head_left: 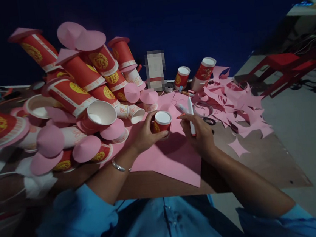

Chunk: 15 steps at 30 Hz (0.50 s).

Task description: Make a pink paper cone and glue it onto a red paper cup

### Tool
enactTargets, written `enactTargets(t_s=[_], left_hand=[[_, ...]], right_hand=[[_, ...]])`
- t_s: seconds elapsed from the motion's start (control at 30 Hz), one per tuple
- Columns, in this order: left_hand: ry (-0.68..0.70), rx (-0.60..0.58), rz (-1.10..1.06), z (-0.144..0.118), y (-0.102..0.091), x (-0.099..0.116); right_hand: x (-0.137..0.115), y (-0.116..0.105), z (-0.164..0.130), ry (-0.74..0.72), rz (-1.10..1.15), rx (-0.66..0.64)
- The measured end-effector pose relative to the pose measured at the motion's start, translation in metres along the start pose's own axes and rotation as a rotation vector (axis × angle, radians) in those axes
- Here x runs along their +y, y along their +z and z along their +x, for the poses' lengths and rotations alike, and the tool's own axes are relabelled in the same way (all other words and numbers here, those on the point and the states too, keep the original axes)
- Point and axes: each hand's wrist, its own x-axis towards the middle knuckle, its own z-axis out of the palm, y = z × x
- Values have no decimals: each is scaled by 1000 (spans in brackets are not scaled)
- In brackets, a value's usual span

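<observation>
My left hand [143,135] grips a small red paper cup [162,121] standing bottom-up on a pink paper sheet [170,159]. My right hand [198,131] holds a white marker [191,115] upright just to the right of the cup, its tip pointing down at the sheet. A silver bracelet [118,166] is on my left wrist. The two hands are a few centimetres apart over the pink sheet.
A large heap of red cups with pink paper caps [81,93] fills the table's left side. Pink paper scraps [236,105] lie at the right, with scissors [209,120] and a tape ring [202,109]. Two red cups [195,74] stand at the back. A red bench [283,64] stands off the table.
</observation>
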Motion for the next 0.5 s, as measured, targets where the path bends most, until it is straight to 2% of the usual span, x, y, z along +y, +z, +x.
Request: enactTargets(t_s=[0.13, 0.23, 0.37, 0.5], left_hand=[[3, -30, 26, -2, 2, 6], [15, -18, 48, -3, 4, 10], [-1, -27, 30, -3, 3, 12], [18, -44, 11, -4, 2, 8]], right_hand=[[7, 4, 2, 21, 0, -32], [6, -2, 9, 35, -40, -97], [3, -19, 28, -31, -215, -237], [17, -28, 41, -113, -396, -344]])
